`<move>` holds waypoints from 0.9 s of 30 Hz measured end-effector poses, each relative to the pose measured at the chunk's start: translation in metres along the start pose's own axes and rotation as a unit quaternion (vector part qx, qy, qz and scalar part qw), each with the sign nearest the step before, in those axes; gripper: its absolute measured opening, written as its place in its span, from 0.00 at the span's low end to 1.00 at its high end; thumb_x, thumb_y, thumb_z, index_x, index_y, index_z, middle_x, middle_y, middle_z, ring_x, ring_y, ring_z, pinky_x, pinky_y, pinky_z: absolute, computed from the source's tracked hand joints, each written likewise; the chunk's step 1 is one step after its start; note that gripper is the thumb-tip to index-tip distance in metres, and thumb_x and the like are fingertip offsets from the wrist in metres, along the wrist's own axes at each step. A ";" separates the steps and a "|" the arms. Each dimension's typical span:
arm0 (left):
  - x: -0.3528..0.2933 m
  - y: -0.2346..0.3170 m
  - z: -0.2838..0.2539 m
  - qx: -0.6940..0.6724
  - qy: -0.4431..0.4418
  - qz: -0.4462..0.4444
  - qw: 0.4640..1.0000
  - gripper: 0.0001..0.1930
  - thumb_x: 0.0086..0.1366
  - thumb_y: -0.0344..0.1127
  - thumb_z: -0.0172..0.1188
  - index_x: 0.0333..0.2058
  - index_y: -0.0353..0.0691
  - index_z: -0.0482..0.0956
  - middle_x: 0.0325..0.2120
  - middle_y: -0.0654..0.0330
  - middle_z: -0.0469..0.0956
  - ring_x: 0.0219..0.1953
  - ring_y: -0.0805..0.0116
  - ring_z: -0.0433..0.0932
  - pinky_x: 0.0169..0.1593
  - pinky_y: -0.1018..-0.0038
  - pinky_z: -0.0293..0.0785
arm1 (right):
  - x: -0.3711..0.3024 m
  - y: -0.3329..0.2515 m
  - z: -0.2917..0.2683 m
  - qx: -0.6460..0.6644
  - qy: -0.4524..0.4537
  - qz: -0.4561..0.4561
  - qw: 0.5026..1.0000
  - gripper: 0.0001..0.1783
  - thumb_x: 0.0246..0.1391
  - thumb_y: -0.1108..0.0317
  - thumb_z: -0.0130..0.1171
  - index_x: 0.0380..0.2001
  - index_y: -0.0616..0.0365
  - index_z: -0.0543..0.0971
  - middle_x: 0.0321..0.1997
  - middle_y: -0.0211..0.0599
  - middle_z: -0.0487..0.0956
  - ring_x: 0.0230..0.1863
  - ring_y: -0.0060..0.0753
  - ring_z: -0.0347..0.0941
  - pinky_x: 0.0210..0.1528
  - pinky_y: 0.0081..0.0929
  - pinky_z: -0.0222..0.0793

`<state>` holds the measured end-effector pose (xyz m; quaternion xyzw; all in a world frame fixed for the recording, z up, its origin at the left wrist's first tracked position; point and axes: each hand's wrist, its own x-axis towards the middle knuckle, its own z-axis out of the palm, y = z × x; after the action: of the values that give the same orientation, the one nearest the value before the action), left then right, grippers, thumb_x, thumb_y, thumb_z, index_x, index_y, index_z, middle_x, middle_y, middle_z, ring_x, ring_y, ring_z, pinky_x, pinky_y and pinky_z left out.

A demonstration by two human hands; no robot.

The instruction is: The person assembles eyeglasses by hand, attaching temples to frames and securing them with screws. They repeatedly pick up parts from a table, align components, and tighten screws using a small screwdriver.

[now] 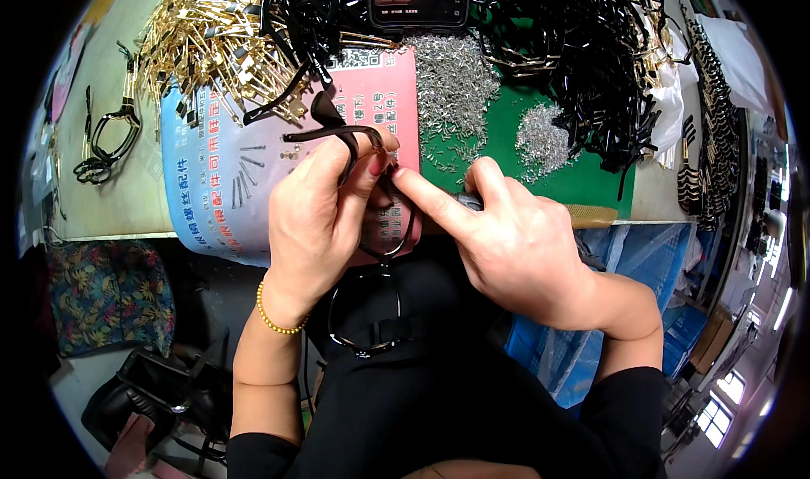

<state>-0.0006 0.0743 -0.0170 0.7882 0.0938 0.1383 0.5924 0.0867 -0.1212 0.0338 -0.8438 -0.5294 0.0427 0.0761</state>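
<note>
My left hand (314, 205) is closed on a dark eyeglasses frame (364, 350), its thumb and fingertips pinching it at the hinge corner. The rims hang below the hand, above my lap. A dark temple (326, 132) sticks out past the fingers to the upper left. My right hand (527, 243) comes in from the right, index finger stretched to the pinched corner and touching or nearly touching it. Under that finger the other fingers curl round a grey rounded tool (467, 200), mostly hidden by the hand. Its tip and any screw at the hinge cannot be made out.
Gold temples (211, 40) heap at the back left, black temples (603, 66) at the back right. Small silver screws lie in a large pile (456, 83) and a smaller pile (542, 142) on a green mat (595, 180). A phone (418, 2) stands behind. Finished-looking glasses (114, 133) lie left.
</note>
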 end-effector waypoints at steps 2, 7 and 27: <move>0.001 0.000 0.000 0.010 0.004 0.016 1.000 0.08 0.78 0.30 0.53 0.47 0.33 0.76 0.36 0.60 0.83 0.28 0.80 0.80 0.31 0.84 0.77 | 0.000 -0.002 0.001 -0.007 0.011 0.001 1.000 0.36 0.47 0.70 0.62 0.63 0.36 0.77 0.37 0.36 0.72 0.23 0.30 0.69 0.20 0.23 0.70; 0.002 0.005 0.003 0.010 0.021 -0.009 1.000 0.07 0.77 0.28 0.54 0.47 0.33 0.77 0.33 0.61 0.83 0.26 0.80 0.78 0.28 0.83 0.74 | -0.001 -0.006 0.006 -0.058 0.024 -0.004 0.998 0.33 0.50 0.67 0.61 0.63 0.35 0.77 0.36 0.33 0.71 0.23 0.27 0.68 0.20 0.22 0.68; -0.004 -0.004 0.001 0.148 0.018 0.095 0.984 0.13 0.61 0.17 0.61 0.44 0.34 0.78 0.31 0.54 0.82 0.27 0.60 0.82 0.31 0.70 0.78 | 0.013 0.022 0.013 -0.072 0.053 -0.085 0.992 0.25 0.52 0.61 0.59 0.56 0.44 0.78 0.35 0.28 0.72 0.23 0.22 0.69 0.20 0.19 0.66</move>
<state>-0.0045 0.0734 -0.0220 0.8698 0.0485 0.1932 0.4515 0.1096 -0.1174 0.0172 -0.8004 -0.5958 -0.0466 0.0468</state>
